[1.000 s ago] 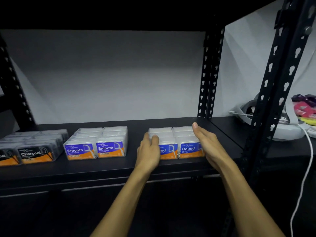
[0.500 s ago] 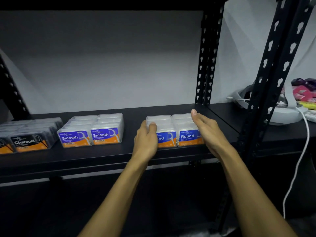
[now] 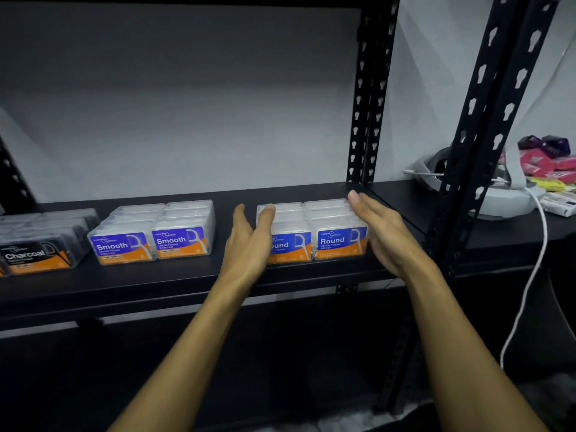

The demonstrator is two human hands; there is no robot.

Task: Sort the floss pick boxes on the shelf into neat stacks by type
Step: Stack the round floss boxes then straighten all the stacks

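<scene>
1. Your left hand reaches over the near edge of the shelf with its fingers straight. The thumb lies on top of the Round boxes at their left side, and the other fingers stand just left of that group. It grasps nothing.
2. Your right hand is flat and straight-fingered along the right side of the Round boxes, palm facing left. The fingertips reach the far right corner of the group. Whether the palm touches the boxes or stands just beside them, you cannot tell from this view.
3. Both forearms come up from the near edge, one on each side of the Round group.
4. The Round boxes are clear plastic cases with blue and orange labels. Two labels face you side by side, with more cases in rows behind; the exact count cannot be told.
5. The Smooth boxes stand left of your left hand, apart from the Round group. They also show two front labels and further rows behind.
6. The Charcoal boxes sit at the far left with black and orange labels, partly cut off by the frame edge.
7. Three groups by type stand along the shelf.
8. Right of the black upright, a white headset, a white cable and some pink packets lie on the neighbouring shelf.
</scene>
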